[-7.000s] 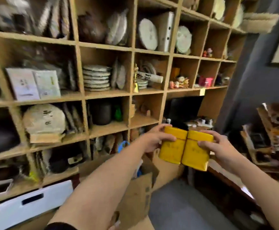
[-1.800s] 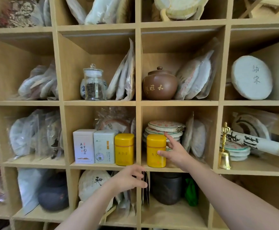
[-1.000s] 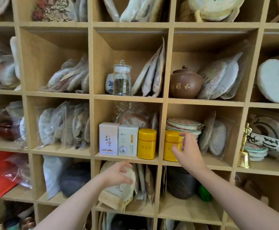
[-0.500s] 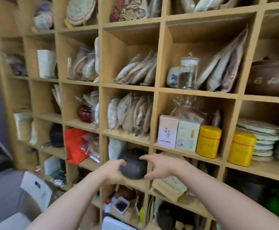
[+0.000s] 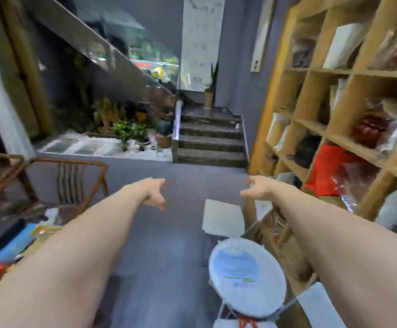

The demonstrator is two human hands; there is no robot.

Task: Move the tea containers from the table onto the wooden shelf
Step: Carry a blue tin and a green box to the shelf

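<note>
**A:** Where did the tea containers lie from the hands at that moment?

**B:** None showed. Both hands were out in front over the grey floor [image 5: 169, 233], holding nothing. The left hand [image 5: 153, 194] had its fingers loosely extended, and so did the right hand [image 5: 255, 188]; the blur hid finer detail. Whatever containers remained were out of view, so I couldn't tell their long axis or how they stood.

**B:** The wooden shelf [image 5: 315, 129] ran along just beyond the right hand, to its outer side. The desk [image 5: 8, 235] showed only as a cluttered corner low and outward of the left forearm, beside a wooden chair [image 5: 69, 183].

**A:** So which hand was nearer the next pick?

**B:** I'd judge the left, since the desk sat on its side, though nothing yellow or tin-like appeared on the visible part.

**A:** And room to move?

**B:** Open floor lay between and ahead of the hands up to the steps [image 5: 210, 140]. Below the right forearm stood a round white disc [image 5: 247, 275] on a stand, near cardboard boxes by the shelf's foot. I'd expect that side to be the tight one when turning.
</note>
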